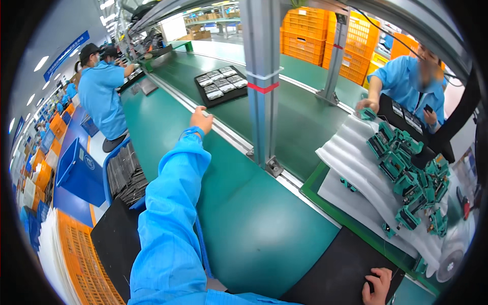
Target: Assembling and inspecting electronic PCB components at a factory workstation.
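My left hand (202, 121) reaches far forward on a blue-sleeved arm, its fingers curled over the metal rail (229, 133) between the green work surface and the green conveyor belt. Beyond it, on the belt, lies a black tray (239, 95) holding several small silver-and-black parts (214, 93) in rows. At the lower right, my right hand (377, 285) lies on a black mat (325, 272), fingers slightly bent and apart, with nothing seen in them.
An aluminium post (260, 117) stands at the rail. Right of it, green plastic assemblies (401, 173) are heaped on white foam (351, 147), where a co-worker's hand (368, 105) holds one. A blue bin (124, 173) and orange crate (84, 254) stand at left; co-workers (101, 96) work farther off.
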Demonstrator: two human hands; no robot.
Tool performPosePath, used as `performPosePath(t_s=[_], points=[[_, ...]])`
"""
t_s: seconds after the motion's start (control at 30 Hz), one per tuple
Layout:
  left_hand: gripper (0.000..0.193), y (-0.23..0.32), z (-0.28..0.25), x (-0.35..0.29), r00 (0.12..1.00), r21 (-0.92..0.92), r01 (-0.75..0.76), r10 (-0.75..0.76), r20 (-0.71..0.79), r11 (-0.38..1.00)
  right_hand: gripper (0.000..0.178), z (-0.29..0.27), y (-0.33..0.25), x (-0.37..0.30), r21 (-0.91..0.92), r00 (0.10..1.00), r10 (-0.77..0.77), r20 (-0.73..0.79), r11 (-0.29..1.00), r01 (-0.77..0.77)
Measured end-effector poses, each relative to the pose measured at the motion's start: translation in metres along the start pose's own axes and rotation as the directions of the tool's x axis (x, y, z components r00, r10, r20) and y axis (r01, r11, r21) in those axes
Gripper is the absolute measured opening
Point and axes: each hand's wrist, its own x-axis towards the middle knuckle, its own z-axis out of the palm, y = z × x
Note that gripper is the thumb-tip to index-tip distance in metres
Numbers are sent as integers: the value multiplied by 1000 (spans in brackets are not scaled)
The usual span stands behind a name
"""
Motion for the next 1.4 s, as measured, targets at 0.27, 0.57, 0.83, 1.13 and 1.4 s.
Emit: performPosePath(t_s=[0.27,0.57,0.83,1.13,1.4], points=[[66,-99,46,103,984,-14,43,-45,-175,999,22,11,5,17,-48,999,36,-39,998,-38],[81,-138,94,174,809,-618,576,-485,333,536,24,8,-2,8,-74,996,88,-26,993,-90],[50,-186,121,213,796,-650,599,-258,548,467,26,10,13,8,-46,995,99,-6,994,-99],[59,-159,112,248,738,-638,666,-467,487,388,25,9,9,5,-61,994,105,-7,993,-105],[67,-72,146,189,628,-610,736,-633,452,295,24,10,0,12,-97,990,140,-11,985,-140]])
